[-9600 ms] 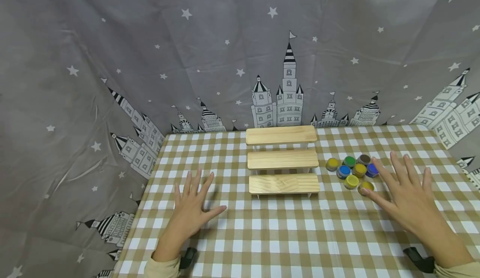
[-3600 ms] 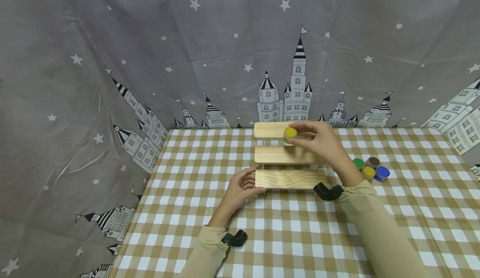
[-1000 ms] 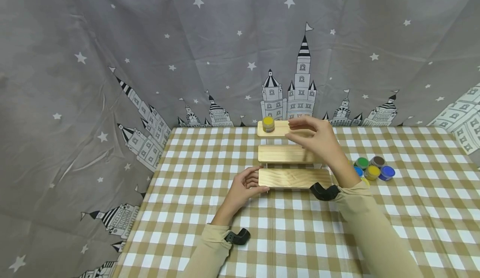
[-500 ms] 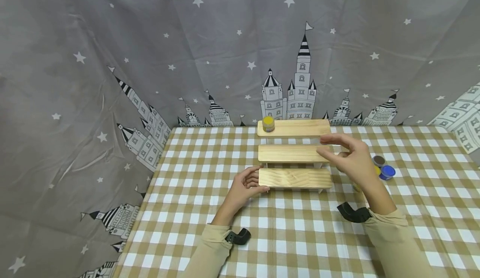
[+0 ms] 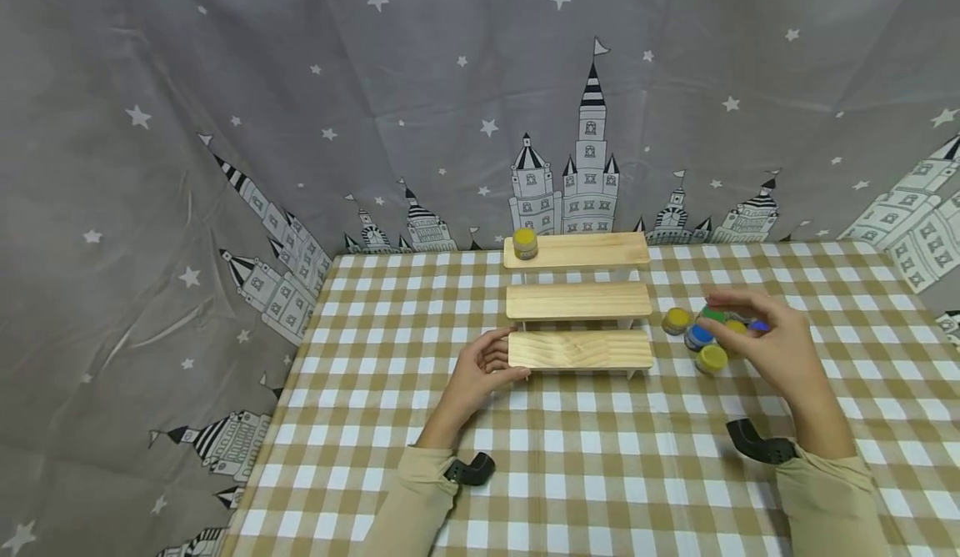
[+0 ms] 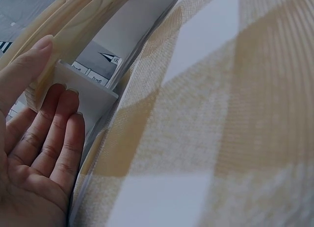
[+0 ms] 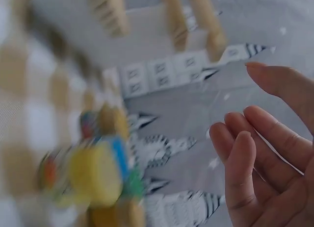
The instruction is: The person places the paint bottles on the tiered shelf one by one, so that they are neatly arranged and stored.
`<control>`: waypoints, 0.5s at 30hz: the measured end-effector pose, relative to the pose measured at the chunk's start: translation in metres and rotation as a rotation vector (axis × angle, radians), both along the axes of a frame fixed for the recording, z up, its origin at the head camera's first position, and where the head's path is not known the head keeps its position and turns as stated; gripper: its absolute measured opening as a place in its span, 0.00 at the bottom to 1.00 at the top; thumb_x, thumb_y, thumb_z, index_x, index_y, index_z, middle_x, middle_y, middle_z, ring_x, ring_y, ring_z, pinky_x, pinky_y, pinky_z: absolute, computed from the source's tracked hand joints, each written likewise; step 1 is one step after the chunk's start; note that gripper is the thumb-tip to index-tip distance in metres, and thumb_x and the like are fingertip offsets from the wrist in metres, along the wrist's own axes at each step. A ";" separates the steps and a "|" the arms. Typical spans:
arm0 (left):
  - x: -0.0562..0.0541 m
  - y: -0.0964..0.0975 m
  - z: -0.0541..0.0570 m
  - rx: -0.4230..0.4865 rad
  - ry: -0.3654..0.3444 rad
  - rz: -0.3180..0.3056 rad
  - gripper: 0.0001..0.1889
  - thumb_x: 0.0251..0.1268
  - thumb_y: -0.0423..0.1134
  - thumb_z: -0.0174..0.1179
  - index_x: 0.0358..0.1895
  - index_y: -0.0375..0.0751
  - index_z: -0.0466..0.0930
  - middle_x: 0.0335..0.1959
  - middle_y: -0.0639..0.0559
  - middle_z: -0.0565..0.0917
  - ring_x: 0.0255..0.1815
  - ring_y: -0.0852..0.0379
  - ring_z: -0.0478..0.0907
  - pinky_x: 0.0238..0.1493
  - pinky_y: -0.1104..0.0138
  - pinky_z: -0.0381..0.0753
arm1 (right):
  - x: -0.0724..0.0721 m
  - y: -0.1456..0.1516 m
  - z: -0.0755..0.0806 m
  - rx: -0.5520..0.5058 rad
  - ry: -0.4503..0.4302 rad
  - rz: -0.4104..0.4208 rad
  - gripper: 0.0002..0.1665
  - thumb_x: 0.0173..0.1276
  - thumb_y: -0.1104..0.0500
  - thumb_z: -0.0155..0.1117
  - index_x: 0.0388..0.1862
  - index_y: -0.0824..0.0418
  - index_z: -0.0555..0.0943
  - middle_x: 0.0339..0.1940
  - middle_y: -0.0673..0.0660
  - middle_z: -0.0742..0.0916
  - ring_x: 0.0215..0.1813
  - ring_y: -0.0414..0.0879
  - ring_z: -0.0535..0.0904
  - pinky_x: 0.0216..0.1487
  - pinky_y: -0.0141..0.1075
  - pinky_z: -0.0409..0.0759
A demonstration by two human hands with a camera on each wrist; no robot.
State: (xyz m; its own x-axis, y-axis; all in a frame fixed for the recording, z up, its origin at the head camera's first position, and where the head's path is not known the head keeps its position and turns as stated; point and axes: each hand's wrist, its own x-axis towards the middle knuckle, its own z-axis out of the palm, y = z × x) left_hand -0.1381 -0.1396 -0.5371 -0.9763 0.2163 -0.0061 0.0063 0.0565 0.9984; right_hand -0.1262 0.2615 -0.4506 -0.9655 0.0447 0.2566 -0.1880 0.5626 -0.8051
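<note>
My left hand (image 5: 471, 380) grips the left end of the lowest tier of a three-tier wooden display stand (image 5: 577, 301). In the left wrist view, its thumb lies on the wooden edge (image 6: 81, 31) and the fingertips touch the white side support (image 6: 91, 102). A yellow-lidded paint jar (image 5: 525, 244) stands upright at the top tier's left end. Nothing is in my right hand (image 5: 783, 347), which hovers over the paint jars on the right with thumb and fingers apart. Those nearest it have blue (image 5: 699, 338), green (image 5: 712, 315) and yellow (image 5: 711, 360) lids; it partly hides others.
A brown-and-white checked cloth (image 5: 585, 474) covers the table. Behind it hangs a grey curtain (image 5: 450, 82) printed with castles and stars. Another yellow-lidded jar (image 5: 677, 320) sits between the stand and the right-hand cluster.
The yellow-lidded jar, earlier in my right hand, now stands on the top tier. That hand has since moved right and down, empty, to the jar cluster. My left hand stays on the stand.
</note>
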 end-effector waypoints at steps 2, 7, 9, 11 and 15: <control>0.000 0.000 0.000 0.000 0.004 0.000 0.37 0.55 0.27 0.77 0.71 0.37 0.74 0.48 0.39 0.86 0.40 0.62 0.84 0.46 0.73 0.89 | 0.005 0.008 -0.004 0.025 -0.021 0.004 0.24 0.66 0.57 0.77 0.59 0.61 0.85 0.46 0.24 0.84 0.50 0.24 0.79 0.43 0.15 0.75; -0.002 -0.002 0.000 0.003 0.006 0.009 0.37 0.54 0.27 0.77 0.70 0.38 0.74 0.47 0.40 0.86 0.40 0.62 0.84 0.45 0.73 0.89 | 0.010 0.023 -0.013 0.073 -0.094 -0.007 0.24 0.65 0.53 0.78 0.57 0.61 0.85 0.46 0.30 0.86 0.48 0.23 0.77 0.43 0.17 0.75; -0.002 -0.002 0.000 0.005 0.011 0.012 0.37 0.53 0.26 0.77 0.70 0.38 0.75 0.47 0.39 0.86 0.40 0.61 0.84 0.45 0.74 0.89 | 0.010 0.027 -0.015 0.107 -0.148 0.005 0.25 0.66 0.50 0.77 0.57 0.60 0.85 0.48 0.40 0.89 0.49 0.23 0.75 0.47 0.22 0.75; -0.002 -0.002 0.001 0.008 0.012 0.008 0.37 0.53 0.26 0.77 0.70 0.38 0.75 0.47 0.38 0.85 0.40 0.61 0.84 0.45 0.74 0.89 | 0.009 0.029 -0.016 0.163 -0.202 0.032 0.26 0.65 0.47 0.77 0.57 0.59 0.85 0.50 0.52 0.90 0.51 0.25 0.74 0.50 0.29 0.74; -0.003 0.000 0.000 0.007 -0.004 -0.012 0.38 0.54 0.26 0.77 0.71 0.36 0.74 0.48 0.38 0.85 0.40 0.62 0.84 0.45 0.73 0.89 | 0.008 0.032 -0.023 0.268 -0.272 0.096 0.29 0.63 0.44 0.79 0.56 0.60 0.86 0.50 0.62 0.91 0.56 0.42 0.80 0.53 0.39 0.76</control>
State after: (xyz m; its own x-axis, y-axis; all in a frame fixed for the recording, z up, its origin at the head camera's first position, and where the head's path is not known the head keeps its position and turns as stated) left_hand -0.1412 -0.1397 -0.5372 -0.9735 0.2284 -0.0086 0.0028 0.0495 0.9988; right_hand -0.1182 0.2939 -0.4734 -0.9963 -0.0834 -0.0192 -0.0501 0.7500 -0.6595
